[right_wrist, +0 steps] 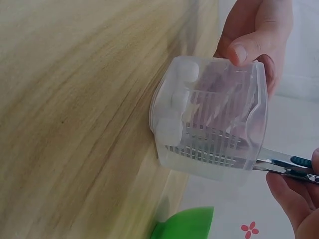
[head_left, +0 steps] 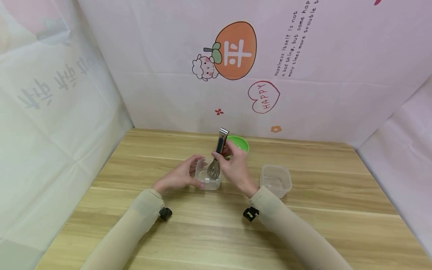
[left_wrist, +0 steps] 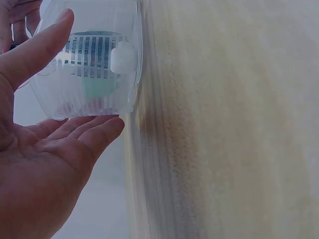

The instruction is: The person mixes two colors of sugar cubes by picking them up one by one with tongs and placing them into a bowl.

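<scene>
My left hand (head_left: 180, 175) holds a small clear plastic container (head_left: 212, 186) that stands on the table, its thumb on the near wall and its fingers round the far side. With my right hand (head_left: 236, 167) I grip metal tongs (head_left: 221, 143) with dark handle inlays. Their slotted heads point down inside the container. Several white lumps (right_wrist: 169, 130) lie at the container's bottom in the right wrist view; one white lump (left_wrist: 122, 57) shows in the left wrist view. Whether the tongs pinch a lump cannot be told.
Behind my right hand stands a green bowl (head_left: 242, 144), partly hidden, with something pale inside. A second clear plastic container (head_left: 276, 180) is on the wooden table (head_left: 209, 232) to the right. Printed white cloth (head_left: 168, 93) hangs along the table's back and sides.
</scene>
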